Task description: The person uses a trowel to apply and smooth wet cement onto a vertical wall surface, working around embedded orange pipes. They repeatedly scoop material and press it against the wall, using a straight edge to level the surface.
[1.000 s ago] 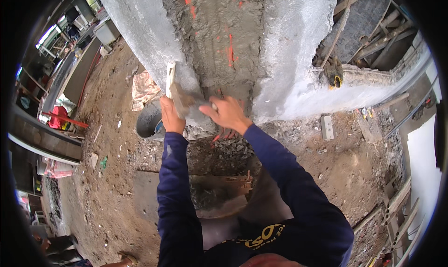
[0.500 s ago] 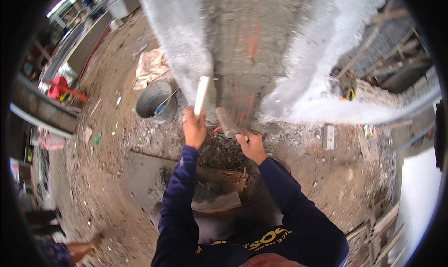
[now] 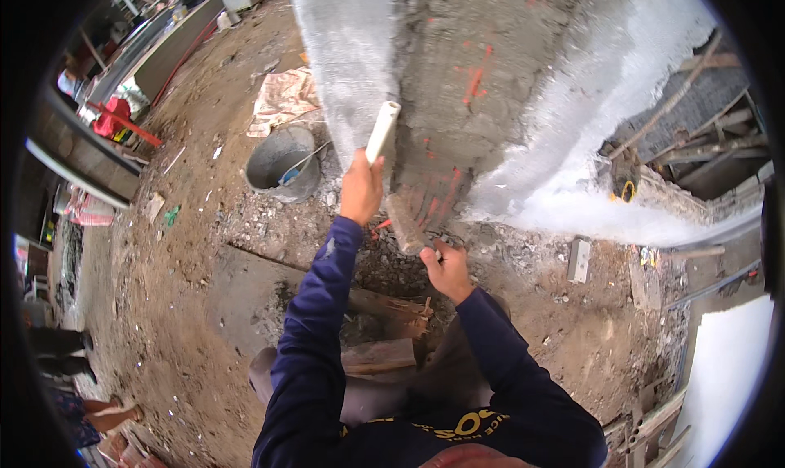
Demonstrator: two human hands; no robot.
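Observation:
My left hand [image 3: 360, 192] is closed around a short white pipe [image 3: 382, 133], which points up and slightly right in front of the wall's left grey edge. In my right hand [image 3: 448, 269] is the handle end of what looks like a trowel, its blade [image 3: 404, 224] caked with grey-brown mortar. That blade lies low against the foot of the rough, freshly coated wall strip [image 3: 491, 100], which carries red-orange marks. Most of the handle is hidden by my fingers.
A grey bucket [image 3: 284, 165] with something blue inside stands left of the wall, near a crumpled pale cloth [image 3: 284, 98]. Split wood [image 3: 380, 355] and a flat board [image 3: 253, 292] lie close to my legs. A grey block [image 3: 579, 260] sits right. Another person's legs [image 3: 110, 415] show lower left.
My left hand has risen, and the pipe now leans further right. The right hand stays low with its tool by the wall's foot. The whole view has shifted slightly.

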